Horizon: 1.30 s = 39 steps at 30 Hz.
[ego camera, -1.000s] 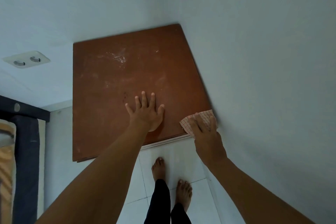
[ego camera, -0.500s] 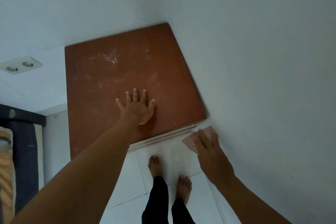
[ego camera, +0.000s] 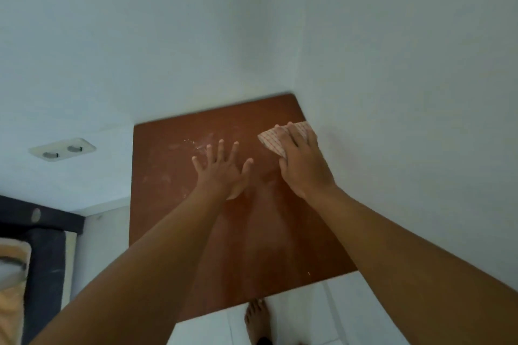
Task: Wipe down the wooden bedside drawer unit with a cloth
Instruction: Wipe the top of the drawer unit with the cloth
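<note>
The wooden bedside drawer unit (ego camera: 168, 204) shows its reddish-brown top from above, set into the room's corner. White dusty smears mark its far left part. My left hand (ego camera: 221, 169) lies flat on the top's middle with fingers spread, holding nothing. My right hand (ego camera: 302, 162) presses a folded pale cloth with thin red checks (ego camera: 273, 138) onto the top near the far right corner, close to the right wall. Most of the cloth is hidden under my fingers.
White walls (ego camera: 406, 92) meet behind and to the right of the unit. A double wall socket (ego camera: 62, 149) sits on the left wall. A dark bed frame with bedding (ego camera: 33, 255) is at the lower left. My bare foot (ego camera: 256, 319) stands on white floor tiles.
My right hand has carried the cloth from below the unit's front right corner up onto the top, near the far right corner. The view has tilted upward; my left hand stays flat.
</note>
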Available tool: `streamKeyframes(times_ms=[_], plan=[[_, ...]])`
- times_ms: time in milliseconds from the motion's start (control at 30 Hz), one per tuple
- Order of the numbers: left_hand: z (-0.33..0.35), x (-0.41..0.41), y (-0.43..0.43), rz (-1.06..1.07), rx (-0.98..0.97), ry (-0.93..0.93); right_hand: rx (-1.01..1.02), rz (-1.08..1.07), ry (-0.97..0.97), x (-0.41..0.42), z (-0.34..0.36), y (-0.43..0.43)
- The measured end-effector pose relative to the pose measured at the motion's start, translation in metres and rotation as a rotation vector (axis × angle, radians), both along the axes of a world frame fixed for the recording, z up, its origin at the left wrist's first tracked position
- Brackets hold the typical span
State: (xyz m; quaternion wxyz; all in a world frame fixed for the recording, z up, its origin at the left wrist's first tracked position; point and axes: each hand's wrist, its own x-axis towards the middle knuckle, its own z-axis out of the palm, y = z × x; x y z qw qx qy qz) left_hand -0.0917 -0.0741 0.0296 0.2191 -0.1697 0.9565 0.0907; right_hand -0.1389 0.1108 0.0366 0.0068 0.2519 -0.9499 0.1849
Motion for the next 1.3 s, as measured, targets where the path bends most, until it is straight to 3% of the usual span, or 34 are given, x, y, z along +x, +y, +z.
streamKeyframes(times_ms=[233, 467, 933, 1300], plan=[[-0.033, -0.076, -0.050, -0.032, 0.034, 0.010, 0.081, -0.013, -0.137, -0.119, -0.043, -0.100], [-0.073, -0.081, -0.069, -0.058, 0.032, 0.045, 0.203, -0.069, -0.213, -0.150, -0.090, -0.136], [-0.062, -0.079, -0.057, -0.004, 0.045, -0.007, 0.263, -0.031, -0.246, -0.090, -0.103, -0.107], [-0.057, 0.025, 0.002, -0.046, 0.020, -0.018, 0.245, -0.007, -0.275, 0.035, -0.101, -0.034]])
